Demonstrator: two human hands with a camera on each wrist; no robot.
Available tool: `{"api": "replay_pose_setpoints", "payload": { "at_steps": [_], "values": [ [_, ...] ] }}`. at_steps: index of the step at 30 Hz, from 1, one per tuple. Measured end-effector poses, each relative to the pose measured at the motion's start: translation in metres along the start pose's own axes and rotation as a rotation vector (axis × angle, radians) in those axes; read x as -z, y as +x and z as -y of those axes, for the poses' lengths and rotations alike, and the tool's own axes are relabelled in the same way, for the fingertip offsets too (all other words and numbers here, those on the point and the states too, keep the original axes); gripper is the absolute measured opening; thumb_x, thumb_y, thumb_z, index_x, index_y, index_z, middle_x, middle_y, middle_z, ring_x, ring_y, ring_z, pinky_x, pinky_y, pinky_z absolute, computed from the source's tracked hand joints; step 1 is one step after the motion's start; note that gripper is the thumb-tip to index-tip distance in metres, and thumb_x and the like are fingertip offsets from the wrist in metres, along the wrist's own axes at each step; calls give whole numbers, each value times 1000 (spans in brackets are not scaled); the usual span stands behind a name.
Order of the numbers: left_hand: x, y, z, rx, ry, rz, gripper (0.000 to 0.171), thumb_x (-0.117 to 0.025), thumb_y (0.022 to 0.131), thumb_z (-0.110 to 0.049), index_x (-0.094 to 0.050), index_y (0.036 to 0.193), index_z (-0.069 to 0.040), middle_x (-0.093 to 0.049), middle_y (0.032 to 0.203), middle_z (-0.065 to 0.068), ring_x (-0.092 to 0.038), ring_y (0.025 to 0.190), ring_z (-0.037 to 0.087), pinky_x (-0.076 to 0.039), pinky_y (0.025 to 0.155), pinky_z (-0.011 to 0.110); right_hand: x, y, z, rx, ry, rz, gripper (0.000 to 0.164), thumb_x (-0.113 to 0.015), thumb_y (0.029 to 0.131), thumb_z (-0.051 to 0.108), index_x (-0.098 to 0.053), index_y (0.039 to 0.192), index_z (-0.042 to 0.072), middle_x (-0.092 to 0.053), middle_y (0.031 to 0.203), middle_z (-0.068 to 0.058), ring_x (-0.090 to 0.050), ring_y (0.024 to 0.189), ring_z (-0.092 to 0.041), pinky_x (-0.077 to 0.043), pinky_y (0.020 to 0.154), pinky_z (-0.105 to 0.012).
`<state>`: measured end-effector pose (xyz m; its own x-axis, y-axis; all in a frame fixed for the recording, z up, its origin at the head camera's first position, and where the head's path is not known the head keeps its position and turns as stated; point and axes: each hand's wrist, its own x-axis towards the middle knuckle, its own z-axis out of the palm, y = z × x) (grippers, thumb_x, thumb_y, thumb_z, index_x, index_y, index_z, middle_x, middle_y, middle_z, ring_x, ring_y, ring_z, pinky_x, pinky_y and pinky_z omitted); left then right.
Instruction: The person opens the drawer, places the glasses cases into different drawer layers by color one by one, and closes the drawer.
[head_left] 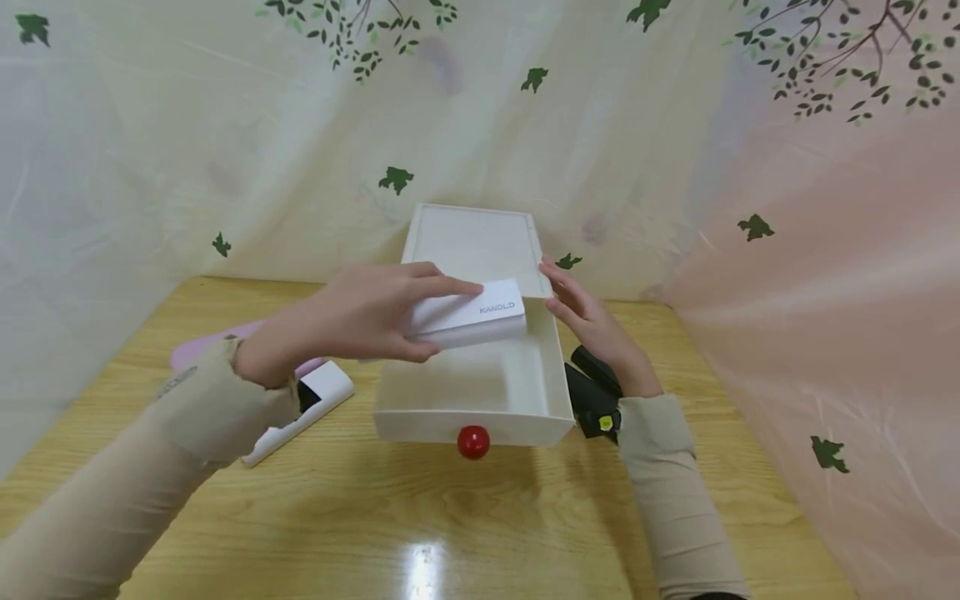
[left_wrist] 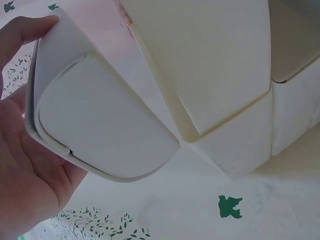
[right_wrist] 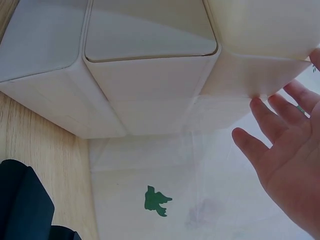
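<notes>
My left hand grips a small white case with grey lettering on its top, thumb on the near side and fingers over the top. The left wrist view shows the rounded end of the case beside the hand's palm. In the head view the case is over a white box, whose lid stands raised at the back. A red ball is at the box's front wall. My right hand has its extended fingertips at the right edge of the lid, and it holds nothing.
Left of the box lie a white object with a black part and a purple item, partly hidden by my left arm. Black objects, one with a yellow mark, lie against the box's right side. A leaf-patterned sheet hangs behind the wooden table.
</notes>
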<state>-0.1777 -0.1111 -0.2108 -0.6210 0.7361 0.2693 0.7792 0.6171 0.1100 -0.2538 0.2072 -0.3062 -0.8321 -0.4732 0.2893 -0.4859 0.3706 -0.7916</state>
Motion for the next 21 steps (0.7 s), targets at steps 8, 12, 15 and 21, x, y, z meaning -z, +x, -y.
{"api": "replay_pose_setpoints", "payload": {
  "at_steps": [8,12,15,21],
  "values": [
    [-8,12,5,-22,-26,13,63,-75,79,-32,-53,138,-26,-66,115,1,-58,82,15,-42,55,25,-1,1,-1,-1,10,4,53,-46,103,14,-28,153,11,-14,164,0,-21,150,-26,-28,118,-49],
    [-12,18,7,-25,-26,23,62,-75,79,-32,-54,138,-27,-66,115,1,-58,82,14,-43,55,26,-1,1,-2,5,19,8,53,-45,103,14,-28,153,10,-13,164,-1,-19,150,-26,-28,117,-51],
    [-13,21,4,-27,-11,26,62,-76,79,-33,-55,137,-29,-66,114,0,-57,81,14,-43,54,27,-1,0,-3,9,40,12,53,-44,103,13,-27,153,8,-12,165,-2,-17,150,-26,-28,117,-52],
    [-16,28,-3,-55,11,29,61,-76,78,-34,-56,135,-29,-67,114,0,-58,80,13,-44,57,28,-1,0,-4,49,69,20,53,-43,103,13,-25,153,4,-9,165,-6,-16,150,-31,-26,117,-55]
  ]
}}
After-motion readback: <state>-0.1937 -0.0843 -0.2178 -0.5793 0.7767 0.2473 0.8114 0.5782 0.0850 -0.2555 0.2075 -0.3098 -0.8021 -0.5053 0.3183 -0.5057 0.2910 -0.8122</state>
